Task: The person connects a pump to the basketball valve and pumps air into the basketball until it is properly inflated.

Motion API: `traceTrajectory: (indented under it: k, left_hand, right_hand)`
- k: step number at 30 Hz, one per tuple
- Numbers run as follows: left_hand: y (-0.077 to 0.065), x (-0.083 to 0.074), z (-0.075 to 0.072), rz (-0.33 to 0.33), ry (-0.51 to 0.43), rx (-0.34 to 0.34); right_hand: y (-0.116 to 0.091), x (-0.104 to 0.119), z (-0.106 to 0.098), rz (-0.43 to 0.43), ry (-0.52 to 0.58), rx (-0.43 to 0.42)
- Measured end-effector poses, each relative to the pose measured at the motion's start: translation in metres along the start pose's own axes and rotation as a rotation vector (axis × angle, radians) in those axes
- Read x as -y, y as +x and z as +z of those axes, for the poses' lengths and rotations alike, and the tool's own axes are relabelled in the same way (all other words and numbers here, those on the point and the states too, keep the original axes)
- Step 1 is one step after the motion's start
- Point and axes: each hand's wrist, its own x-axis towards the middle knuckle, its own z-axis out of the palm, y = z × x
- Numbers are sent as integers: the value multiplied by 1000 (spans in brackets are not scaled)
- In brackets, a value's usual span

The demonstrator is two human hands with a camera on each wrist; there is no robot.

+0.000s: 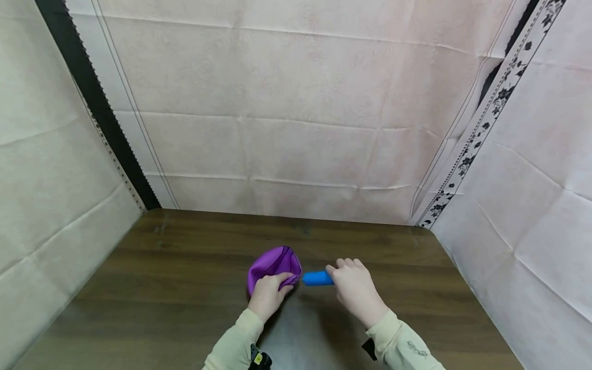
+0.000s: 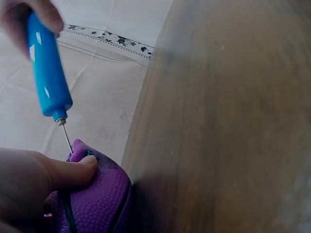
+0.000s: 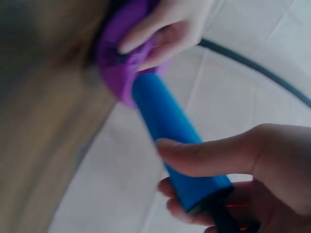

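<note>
A deflated purple ball (image 1: 270, 263) with dark seams and a pebbled skin sags inward in my left hand (image 1: 267, 298). The left thumb and fingers pinch its edge. My right hand (image 1: 358, 292) grips a blue hand pump (image 1: 318, 278), thumb along the barrel. In the right wrist view a black end piece (image 3: 219, 211) shows at the pump's back. From the pump's front a thin metal needle (image 2: 67, 138) reaches the ball beside the left thumb. Whether its tip is inside the ball I cannot tell.
Under the hands lies a brown wood-grain table (image 1: 194, 257). Creased pale cloth (image 1: 287, 103) hangs at the back, with further sheets on both sides. A black strip (image 1: 102, 108) runs along the left corner and a floral border (image 1: 490, 113) along the right.
</note>
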Motion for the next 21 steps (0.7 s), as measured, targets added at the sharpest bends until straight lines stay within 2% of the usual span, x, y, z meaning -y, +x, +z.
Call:
traceTrajectory:
  k: [5,9,13,17,21]
  left_hand:
    - [0,1,5,11,33,-9]
    - [1,1,8,-20,69,-13]
    - [1,1,9,-4,111,-29]
    - [1,0,11,9,129,-41]
    - [2,1,13,-11,123,-37]
  right_hand:
    - [15,11,-11,-68,-47,30]
    - [26,17,-14,-100,-8,67]
    - [35,22,-13,-110,27,89]
    - [41,24,-11,-76,56,96]
    - [42,25,-7,3,103,139]
